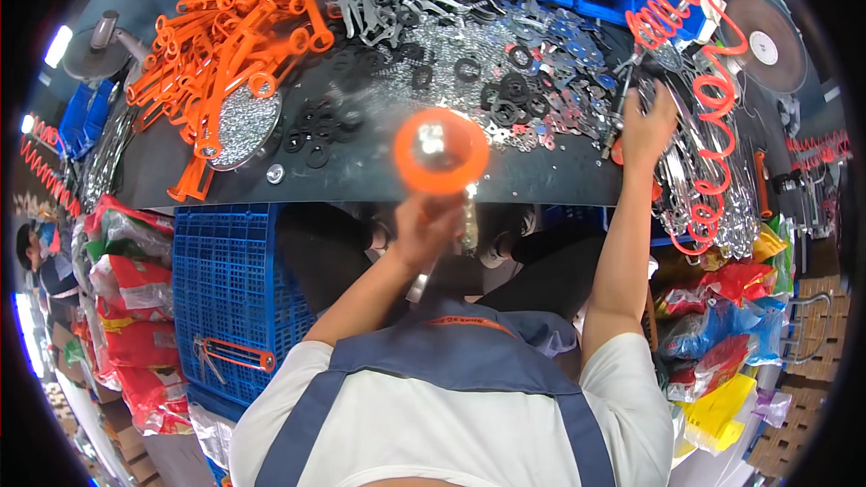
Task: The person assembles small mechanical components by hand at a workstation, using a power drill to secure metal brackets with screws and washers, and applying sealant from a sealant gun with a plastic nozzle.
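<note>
I see orange lettering [474, 322] on the apron [451, 356]. Left hand [426, 230] grips an orange ring-ended piece [441, 183]; can't tell whether right hand [649, 126] holds the slim tool [622, 95].

Red bags [140, 343] lie left of 1 blue crate [225, 261]; 1 yellow bag [717, 415] lies at lower right.

The dark table [361, 182] carries orange handles [242, 29], black rings [516, 97] and metal parts [561, 47].
</note>
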Demonstrator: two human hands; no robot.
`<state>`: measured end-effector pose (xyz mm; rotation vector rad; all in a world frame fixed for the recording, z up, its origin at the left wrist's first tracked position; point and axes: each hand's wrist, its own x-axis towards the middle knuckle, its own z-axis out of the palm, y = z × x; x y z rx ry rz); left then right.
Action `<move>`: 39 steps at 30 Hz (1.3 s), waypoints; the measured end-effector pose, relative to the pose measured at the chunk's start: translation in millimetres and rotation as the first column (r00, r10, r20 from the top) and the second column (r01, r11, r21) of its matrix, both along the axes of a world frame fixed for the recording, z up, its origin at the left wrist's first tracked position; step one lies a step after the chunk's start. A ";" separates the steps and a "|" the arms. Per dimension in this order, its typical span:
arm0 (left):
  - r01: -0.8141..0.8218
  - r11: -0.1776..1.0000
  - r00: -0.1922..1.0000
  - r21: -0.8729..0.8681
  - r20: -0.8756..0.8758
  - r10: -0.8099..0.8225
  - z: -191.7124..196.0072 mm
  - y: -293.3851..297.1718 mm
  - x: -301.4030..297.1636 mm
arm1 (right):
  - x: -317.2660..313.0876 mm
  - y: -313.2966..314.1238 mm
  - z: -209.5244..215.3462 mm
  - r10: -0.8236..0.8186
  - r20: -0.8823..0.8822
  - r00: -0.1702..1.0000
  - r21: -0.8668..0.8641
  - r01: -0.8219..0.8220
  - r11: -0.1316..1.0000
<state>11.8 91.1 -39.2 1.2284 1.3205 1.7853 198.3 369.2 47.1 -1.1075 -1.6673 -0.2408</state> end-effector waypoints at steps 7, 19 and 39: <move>-0.017 0.997 0.986 0.075 0.166 0.005 8.9 5.7 4.3 | 1.9 79.3 -72.0 0.042 0.284 0.958 -0.675 0.169 0.719; 0.028 1.000 0.953 -0.006 0.302 -0.025 13.7 7.1 8.9 | 18.4 -7.4 -56.9 0.251 -0.572 0.781 -0.168 -0.411 0.896; 0.003 0.999 0.990 0.045 0.142 -0.010 -1.7 3.3 3.3 | 33.4 29.2 -64.1 0.377 -0.680 0.629 -0.118 -0.601 0.790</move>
